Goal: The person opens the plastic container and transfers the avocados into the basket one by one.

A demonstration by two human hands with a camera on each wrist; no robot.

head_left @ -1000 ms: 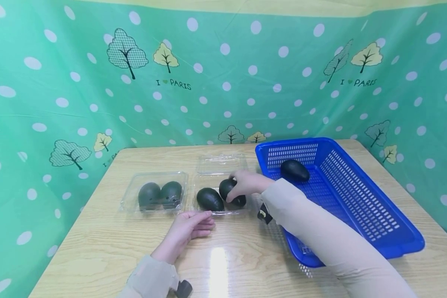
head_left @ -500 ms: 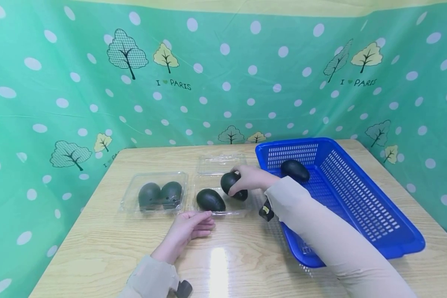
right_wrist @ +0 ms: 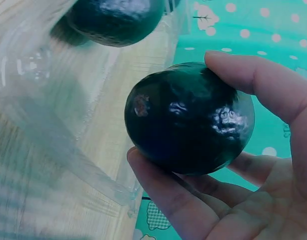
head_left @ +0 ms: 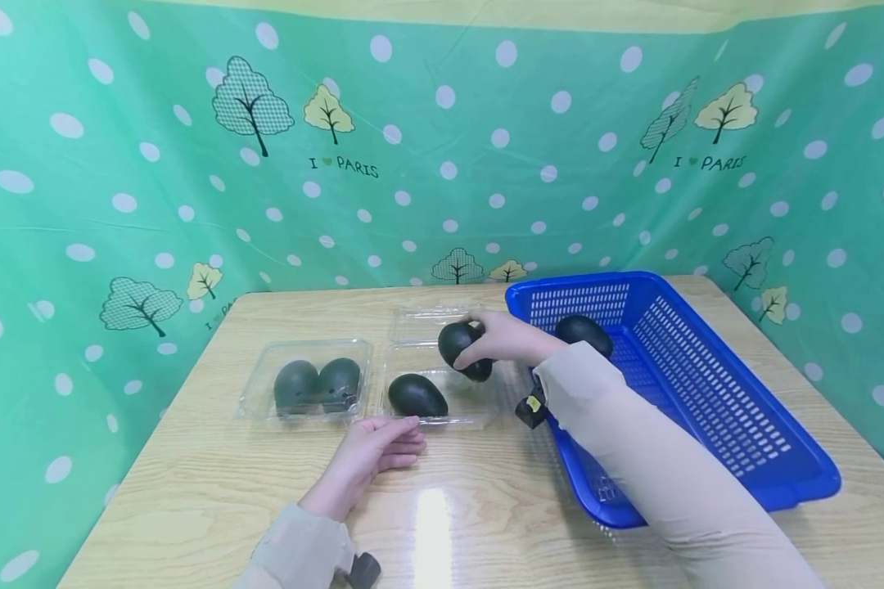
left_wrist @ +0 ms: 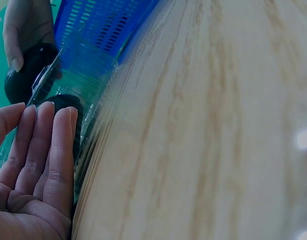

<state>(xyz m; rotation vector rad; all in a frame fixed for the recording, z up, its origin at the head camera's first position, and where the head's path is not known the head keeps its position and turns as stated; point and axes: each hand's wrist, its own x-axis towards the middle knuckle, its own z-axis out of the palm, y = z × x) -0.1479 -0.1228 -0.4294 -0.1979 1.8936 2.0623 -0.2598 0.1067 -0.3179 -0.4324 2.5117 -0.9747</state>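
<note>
In the head view my right hand [head_left: 501, 337] holds a dark avocado [head_left: 458, 343] raised over an open clear plastic box [head_left: 479, 401]. Thumb and fingers curl round this fruit in the right wrist view, its rounded end [right_wrist: 178, 120] facing the camera. One more avocado [head_left: 417, 396] lies in the left half of the box. My left hand [head_left: 364, 458] stays at the box's front edge, palm and fairly straight fingers [left_wrist: 58, 160] showing in the left wrist view, with the fingertips right at the rim. The hinged lid [head_left: 427, 324] lies folded back behind the box.
On the left stands a closed clear box [head_left: 254, 393] with two avocados [head_left: 295, 384] inside. A blue perforated basket [head_left: 707, 360] stands to the right, with a dark avocado [head_left: 584, 332] at its far end. Behind the wooden table [head_left: 191, 491] hangs a green dotted cloth [head_left: 442, 204].
My right hand has lifted the avocado up out of the box's right half. The avocado left inside has settled slightly to the right. My left hand has stayed in place.
</note>
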